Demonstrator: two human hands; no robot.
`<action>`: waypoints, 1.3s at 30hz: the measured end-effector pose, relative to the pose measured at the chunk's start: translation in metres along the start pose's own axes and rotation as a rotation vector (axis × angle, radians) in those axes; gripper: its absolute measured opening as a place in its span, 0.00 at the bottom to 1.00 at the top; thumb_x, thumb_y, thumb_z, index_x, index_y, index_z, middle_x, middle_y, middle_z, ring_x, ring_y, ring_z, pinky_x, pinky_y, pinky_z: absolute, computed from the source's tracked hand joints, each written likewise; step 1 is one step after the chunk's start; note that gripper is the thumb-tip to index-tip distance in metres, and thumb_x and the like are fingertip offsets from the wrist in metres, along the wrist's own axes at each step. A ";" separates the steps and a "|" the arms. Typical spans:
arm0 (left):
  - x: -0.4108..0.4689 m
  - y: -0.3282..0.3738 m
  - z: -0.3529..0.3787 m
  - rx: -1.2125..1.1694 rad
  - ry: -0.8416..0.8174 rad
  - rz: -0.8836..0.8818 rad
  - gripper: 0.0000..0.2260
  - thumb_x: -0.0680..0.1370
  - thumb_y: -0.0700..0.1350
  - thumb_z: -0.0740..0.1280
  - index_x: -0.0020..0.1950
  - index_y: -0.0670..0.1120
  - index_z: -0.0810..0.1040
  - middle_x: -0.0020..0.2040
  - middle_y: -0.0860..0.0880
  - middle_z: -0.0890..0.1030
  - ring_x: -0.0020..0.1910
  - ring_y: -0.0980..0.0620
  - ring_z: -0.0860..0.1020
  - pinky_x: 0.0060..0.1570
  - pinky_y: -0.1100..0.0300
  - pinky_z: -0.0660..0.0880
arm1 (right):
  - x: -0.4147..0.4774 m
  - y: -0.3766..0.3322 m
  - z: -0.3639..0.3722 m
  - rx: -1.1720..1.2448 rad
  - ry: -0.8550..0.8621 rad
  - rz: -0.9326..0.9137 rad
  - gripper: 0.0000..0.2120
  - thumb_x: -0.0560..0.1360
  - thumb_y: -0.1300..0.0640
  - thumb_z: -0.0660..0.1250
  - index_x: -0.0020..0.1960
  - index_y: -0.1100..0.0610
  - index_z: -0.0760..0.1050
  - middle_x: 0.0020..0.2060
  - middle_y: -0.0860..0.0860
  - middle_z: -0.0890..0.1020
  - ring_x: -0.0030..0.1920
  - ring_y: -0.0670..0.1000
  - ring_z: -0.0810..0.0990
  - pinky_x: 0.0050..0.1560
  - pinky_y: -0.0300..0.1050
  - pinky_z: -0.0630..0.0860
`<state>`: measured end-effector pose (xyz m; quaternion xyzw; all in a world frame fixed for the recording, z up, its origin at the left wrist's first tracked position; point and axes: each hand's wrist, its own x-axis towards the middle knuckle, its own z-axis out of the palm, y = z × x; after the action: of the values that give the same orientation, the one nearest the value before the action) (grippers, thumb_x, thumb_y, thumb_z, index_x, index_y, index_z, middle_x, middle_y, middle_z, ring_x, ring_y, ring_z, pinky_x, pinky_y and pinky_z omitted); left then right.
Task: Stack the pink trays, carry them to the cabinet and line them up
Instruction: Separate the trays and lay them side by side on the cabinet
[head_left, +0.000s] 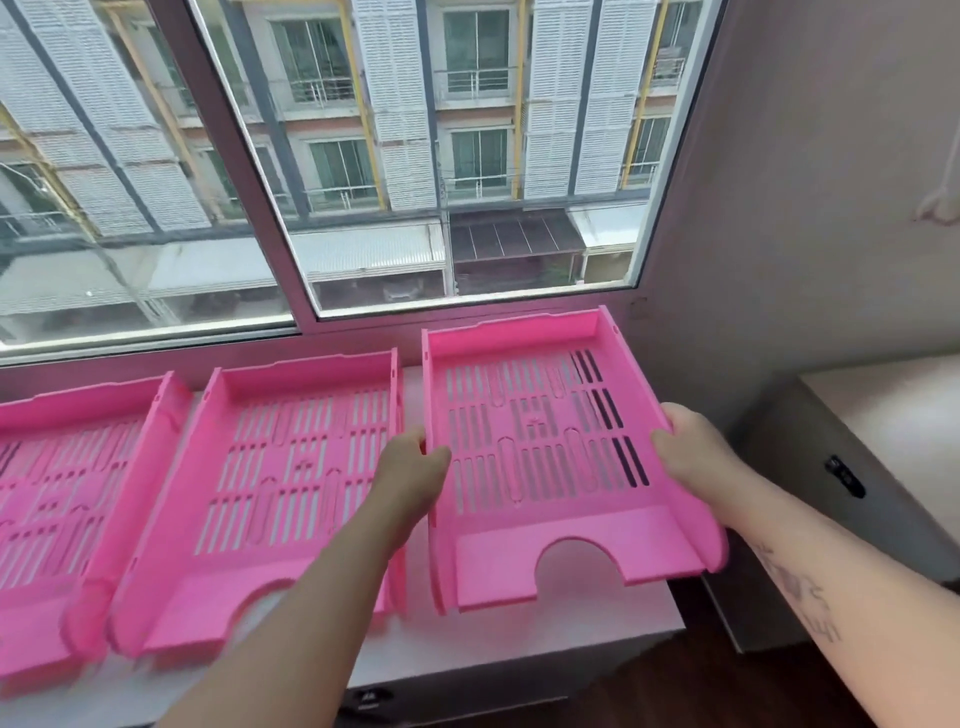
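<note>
Three pink slotted trays lie side by side on a white cabinet top (519, 644) under the window. The right tray (644, 540) is tilted, its right side hanging past the cabinet's edge. My left hand (410, 483) grips its left wall and my right hand (691, 447) grips its right wall. The middle tray (208, 587) lies flat just left of my left arm. The left tray (31, 623) is partly out of frame and overlaps the middle one's left wall.
A large window (363, 156) runs along the back of the cabinet top. A grey wall (805, 208) closes the right side. A lower beige cabinet (883, 415) with a dark handle stands at the right, over a dark wood floor (701, 686).
</note>
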<state>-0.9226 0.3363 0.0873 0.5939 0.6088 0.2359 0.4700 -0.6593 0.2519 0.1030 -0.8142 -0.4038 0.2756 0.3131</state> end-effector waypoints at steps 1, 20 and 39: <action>-0.001 -0.003 0.005 0.012 0.016 -0.017 0.10 0.77 0.37 0.59 0.36 0.44 0.65 0.33 0.48 0.66 0.30 0.52 0.63 0.30 0.59 0.63 | 0.002 0.006 0.003 0.006 -0.015 0.012 0.15 0.76 0.69 0.55 0.54 0.60 0.77 0.45 0.58 0.82 0.43 0.57 0.78 0.34 0.39 0.69; 0.007 -0.048 -0.037 0.352 0.352 0.099 0.18 0.79 0.44 0.58 0.69 0.47 0.71 0.68 0.45 0.74 0.69 0.45 0.68 0.68 0.44 0.66 | 0.005 0.012 0.084 -0.641 -0.199 -0.350 0.29 0.78 0.39 0.52 0.78 0.41 0.52 0.80 0.49 0.50 0.80 0.55 0.44 0.78 0.56 0.41; 0.061 -0.102 -0.033 0.962 0.037 0.114 0.25 0.71 0.59 0.33 0.69 0.66 0.33 0.79 0.52 0.39 0.78 0.48 0.38 0.74 0.42 0.39 | 0.046 -0.020 0.172 -0.764 -0.179 -0.335 0.32 0.76 0.31 0.39 0.78 0.39 0.38 0.79 0.51 0.37 0.78 0.57 0.34 0.75 0.62 0.36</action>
<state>-0.9928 0.3844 -0.0025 0.7720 0.6235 -0.0366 0.1176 -0.7659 0.3496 -0.0034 -0.7676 -0.6293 0.1209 -0.0068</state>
